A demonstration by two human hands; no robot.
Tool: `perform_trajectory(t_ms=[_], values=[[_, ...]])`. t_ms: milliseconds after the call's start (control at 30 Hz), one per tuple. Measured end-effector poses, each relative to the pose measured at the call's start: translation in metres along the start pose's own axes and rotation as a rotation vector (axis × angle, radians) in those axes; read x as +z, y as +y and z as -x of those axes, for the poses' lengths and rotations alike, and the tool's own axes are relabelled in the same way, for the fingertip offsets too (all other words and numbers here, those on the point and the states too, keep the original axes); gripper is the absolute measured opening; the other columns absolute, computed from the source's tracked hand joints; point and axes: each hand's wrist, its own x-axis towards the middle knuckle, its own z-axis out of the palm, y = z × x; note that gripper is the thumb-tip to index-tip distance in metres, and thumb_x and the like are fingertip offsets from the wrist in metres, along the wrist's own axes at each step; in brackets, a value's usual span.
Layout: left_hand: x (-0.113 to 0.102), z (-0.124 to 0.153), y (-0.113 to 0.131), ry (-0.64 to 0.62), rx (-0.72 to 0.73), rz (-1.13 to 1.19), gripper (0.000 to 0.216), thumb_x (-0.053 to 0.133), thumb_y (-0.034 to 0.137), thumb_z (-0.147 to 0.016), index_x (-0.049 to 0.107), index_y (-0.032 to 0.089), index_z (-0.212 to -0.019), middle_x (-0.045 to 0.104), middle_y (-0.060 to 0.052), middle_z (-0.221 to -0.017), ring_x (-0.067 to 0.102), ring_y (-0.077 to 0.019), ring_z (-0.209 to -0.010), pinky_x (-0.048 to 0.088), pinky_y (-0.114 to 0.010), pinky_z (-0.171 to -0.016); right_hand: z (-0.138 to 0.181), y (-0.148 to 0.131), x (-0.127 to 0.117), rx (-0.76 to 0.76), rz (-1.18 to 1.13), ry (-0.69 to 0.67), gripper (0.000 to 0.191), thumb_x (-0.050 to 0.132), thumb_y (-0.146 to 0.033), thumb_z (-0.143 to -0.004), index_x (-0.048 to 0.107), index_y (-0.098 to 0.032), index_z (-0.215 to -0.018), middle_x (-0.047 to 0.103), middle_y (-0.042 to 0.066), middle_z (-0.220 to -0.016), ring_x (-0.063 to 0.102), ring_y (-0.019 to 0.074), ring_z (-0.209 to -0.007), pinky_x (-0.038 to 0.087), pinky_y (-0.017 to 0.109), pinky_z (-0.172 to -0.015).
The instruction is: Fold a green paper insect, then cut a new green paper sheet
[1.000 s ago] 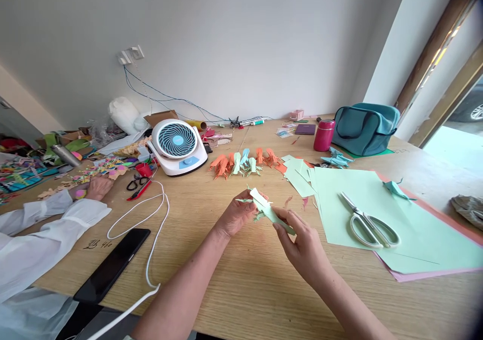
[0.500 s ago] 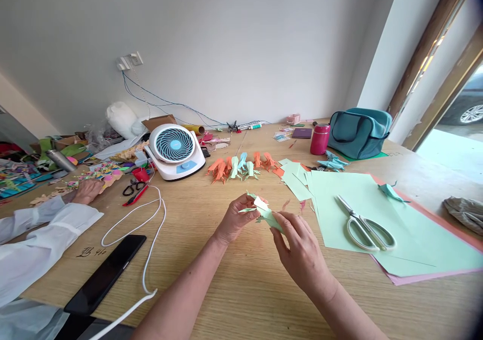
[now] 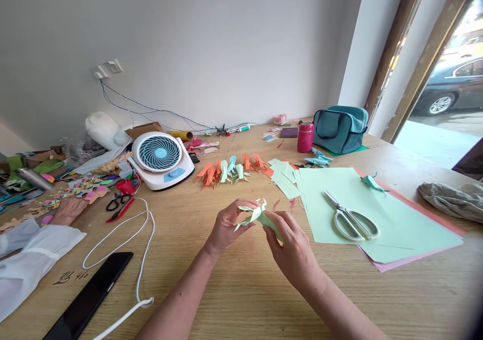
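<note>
A pale green folded paper figure (image 3: 258, 214), with thin pointed limbs, is held above the table between both hands. My left hand (image 3: 227, 225) is closed on its limbed end, fingers above and thumb below. Around the smooth body end, my right hand (image 3: 290, 237) is pinched shut, hiding part of it. Beyond the hands stands a row of similar paper figures, among them an orange figure (image 3: 207, 174), a green figure (image 3: 224, 171) and a blue figure (image 3: 232, 163). White-handled scissors (image 3: 350, 218) rest on large green paper sheets (image 3: 320, 186) to the right.
A white fan (image 3: 160, 159), a phone (image 3: 90, 300) and a looping white cable (image 3: 145, 244) are on the left. A co-worker's hand (image 3: 70, 209) is at the far left. A pink flask (image 3: 305, 138) and teal bag (image 3: 341, 129) stand at the back right.
The view has turned slightly to the right. The paper figure has been turned in my hands, so its spread limbs now show upward and to the left. Both hands still hold it.
</note>
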Motion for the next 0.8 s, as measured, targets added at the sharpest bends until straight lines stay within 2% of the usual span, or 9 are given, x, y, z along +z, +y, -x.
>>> perform_trajectory(t_ms=[100, 200, 367, 633, 800], values=[[-0.003, 0.000, -0.004, 0.013, -0.099, 0.086, 0.022, 0.074, 0.017, -0.078, 0.070, 0.021, -0.100, 0.069, -0.009, -0.107, 0.062, -0.0232, -0.105, 0.047, -0.036, -0.092, -0.003, 0.001, -0.006, 0.094, -0.129, -0.013, 0.024, 0.047, -0.018, -0.095, 0.061, -0.023, -0.114, 0.066, 0.008, -0.099, 0.064, 0.0197, -0.084, 0.051, 0.031, -0.071], [-0.006, 0.001, -0.004, 0.022, -0.214, 0.136, 0.023, 0.076, 0.023, -0.077, 0.071, 0.019, -0.099, 0.071, -0.009, -0.104, 0.064, -0.0231, -0.098, 0.048, -0.034, -0.085, -0.007, 0.003, -0.010, 0.258, -0.249, -0.070, 0.020, 0.054, -0.024, -0.091, 0.067, -0.022, -0.106, 0.070, 0.006, -0.094, 0.064, 0.0192, -0.081, 0.050, 0.030, -0.070], [-0.008, 0.002, -0.002, 0.024, -0.308, 0.214, 0.027, 0.079, 0.030, -0.074, 0.071, 0.017, -0.097, 0.072, -0.011, -0.103, 0.063, -0.0257, -0.099, 0.047, -0.033, -0.081, -0.012, 0.007, -0.013, 0.520, -0.500, -0.174, 0.026, 0.058, -0.036, -0.088, 0.071, -0.020, -0.103, 0.074, 0.005, -0.094, 0.066, 0.0196, -0.080, 0.049, 0.029, -0.066], [-0.012, 0.002, -0.002, -0.092, -0.326, 0.239, 0.028, 0.075, 0.035, -0.078, 0.069, 0.015, -0.097, 0.069, -0.010, -0.099, 0.061, -0.0204, -0.090, 0.046, -0.029, -0.076, -0.017, 0.007, -0.018, 0.661, -0.748, -0.326, 0.037, 0.066, -0.049, -0.079, 0.073, -0.016, -0.094, 0.069, 0.003, -0.075, 0.055, 0.0134, -0.062, 0.038, 0.025, -0.055], [-0.010, 0.003, -0.002, -0.063, -0.340, 0.289, 0.025, 0.075, 0.031, -0.078, 0.069, 0.017, -0.098, 0.068, -0.010, -0.101, 0.060, -0.0197, -0.090, 0.046, -0.029, -0.077, -0.015, 0.006, -0.015, 0.722, -0.837, -0.274, 0.040, 0.070, -0.052, -0.076, 0.072, -0.016, -0.093, 0.069, 0.005, -0.078, 0.056, 0.0143, -0.066, 0.041, 0.026, -0.057]])
